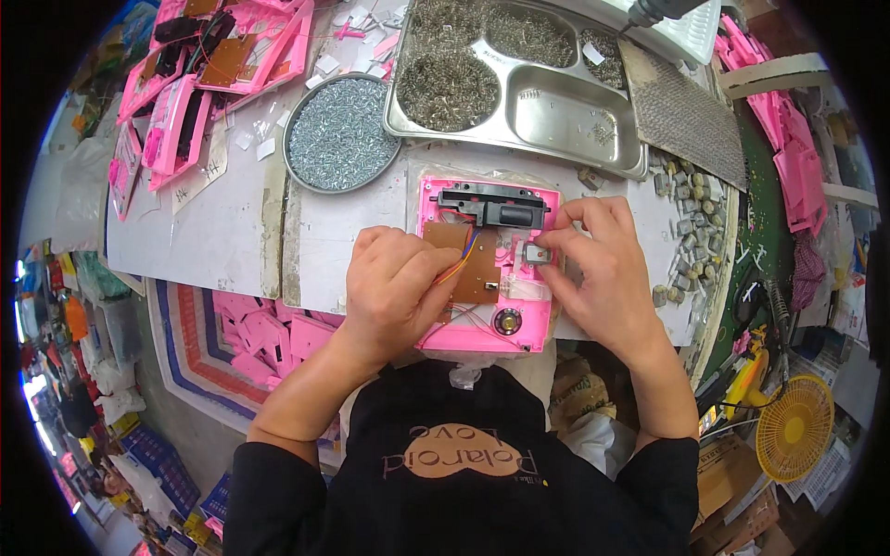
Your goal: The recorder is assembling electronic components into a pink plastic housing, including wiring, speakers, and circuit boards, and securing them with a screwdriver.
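A pink plastic housing point(436, 335) lies on the table in front of me. Inside it are a brown circuit board point(477, 269), a black plastic module point(501, 211) along the far edge and a small round speaker point(507, 321) at the near right. My left hand point(394, 283) is closed, pinching coloured wires point(464, 262) over the board's left side. At the housing's right side my right hand point(598, 264) grips a small metal motor point(536, 253) between thumb and fingers. The motor sits at a slot in the housing; how far in it is, I cannot tell.
A round tray of screws point(338, 134) stands at the far left, beside a steel compartment tray point(519, 139) of small metal parts. Loose motors point(691, 227) lie to the right. More pink housings point(171, 130) are piled far left. A power screwdriver point(649, 11) hangs above; a yellow fan point(794, 428) stands lower right.
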{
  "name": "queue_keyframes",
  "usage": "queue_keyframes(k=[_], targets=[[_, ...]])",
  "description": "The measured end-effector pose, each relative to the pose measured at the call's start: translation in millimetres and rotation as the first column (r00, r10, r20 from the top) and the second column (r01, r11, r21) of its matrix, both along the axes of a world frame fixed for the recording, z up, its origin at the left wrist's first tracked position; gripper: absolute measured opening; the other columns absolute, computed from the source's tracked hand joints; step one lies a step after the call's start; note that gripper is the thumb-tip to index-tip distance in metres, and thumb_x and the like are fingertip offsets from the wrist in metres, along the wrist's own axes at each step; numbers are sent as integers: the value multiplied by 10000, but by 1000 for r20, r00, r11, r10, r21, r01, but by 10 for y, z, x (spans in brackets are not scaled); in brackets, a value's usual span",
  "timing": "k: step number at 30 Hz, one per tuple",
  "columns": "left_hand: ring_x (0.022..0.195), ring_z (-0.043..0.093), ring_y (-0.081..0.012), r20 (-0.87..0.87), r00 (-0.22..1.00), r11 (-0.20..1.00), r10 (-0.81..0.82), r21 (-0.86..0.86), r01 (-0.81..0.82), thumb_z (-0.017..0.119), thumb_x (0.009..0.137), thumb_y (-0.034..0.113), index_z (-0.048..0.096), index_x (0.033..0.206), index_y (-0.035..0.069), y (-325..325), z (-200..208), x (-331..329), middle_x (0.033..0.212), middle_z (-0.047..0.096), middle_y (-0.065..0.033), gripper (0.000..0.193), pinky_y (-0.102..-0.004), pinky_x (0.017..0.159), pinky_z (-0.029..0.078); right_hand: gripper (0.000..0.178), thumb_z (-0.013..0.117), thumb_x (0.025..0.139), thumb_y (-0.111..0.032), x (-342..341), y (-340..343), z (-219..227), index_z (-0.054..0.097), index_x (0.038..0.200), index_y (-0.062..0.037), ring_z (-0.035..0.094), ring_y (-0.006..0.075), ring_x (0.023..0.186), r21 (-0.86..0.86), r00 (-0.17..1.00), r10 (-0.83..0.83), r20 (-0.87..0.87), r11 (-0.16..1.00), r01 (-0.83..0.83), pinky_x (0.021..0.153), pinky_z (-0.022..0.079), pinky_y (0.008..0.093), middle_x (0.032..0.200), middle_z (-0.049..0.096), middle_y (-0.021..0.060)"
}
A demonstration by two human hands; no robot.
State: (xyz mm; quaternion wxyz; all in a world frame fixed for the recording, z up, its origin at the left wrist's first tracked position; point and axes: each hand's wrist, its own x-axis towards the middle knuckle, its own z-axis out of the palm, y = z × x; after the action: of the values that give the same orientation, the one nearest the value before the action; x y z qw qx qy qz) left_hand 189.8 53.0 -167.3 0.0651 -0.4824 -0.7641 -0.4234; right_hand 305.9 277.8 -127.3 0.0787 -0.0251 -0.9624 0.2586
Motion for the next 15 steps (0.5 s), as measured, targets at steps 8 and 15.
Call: queue_keyframes(k=[8, 15], targets=[[703, 595, -218, 26, 1000, 1000, 4, -12, -4, 794, 753, 80, 698, 902, 90, -29, -34, 2, 775, 620, -29, 177, -369, 734, 415, 208, 767, 677, -27, -84, 28, 18, 708, 877, -23, 523, 325, 963, -59, 996, -5, 92, 998, 10, 820, 477, 413, 968, 588, 94], [686, 584, -217, 1, 1000, 1000, -1, 11, 1, 803, 741, 70, 688, 866, 89, -69, -53, -19, 757, 609, -23, 171, -368, 721, 413, 283, 807, 650, -63, -122, -79, 161, 704, 914, -58, 542, 308, 940, 29, 995, 43, -91, 999, -41, 803, 466, 411, 946, 596, 81]])
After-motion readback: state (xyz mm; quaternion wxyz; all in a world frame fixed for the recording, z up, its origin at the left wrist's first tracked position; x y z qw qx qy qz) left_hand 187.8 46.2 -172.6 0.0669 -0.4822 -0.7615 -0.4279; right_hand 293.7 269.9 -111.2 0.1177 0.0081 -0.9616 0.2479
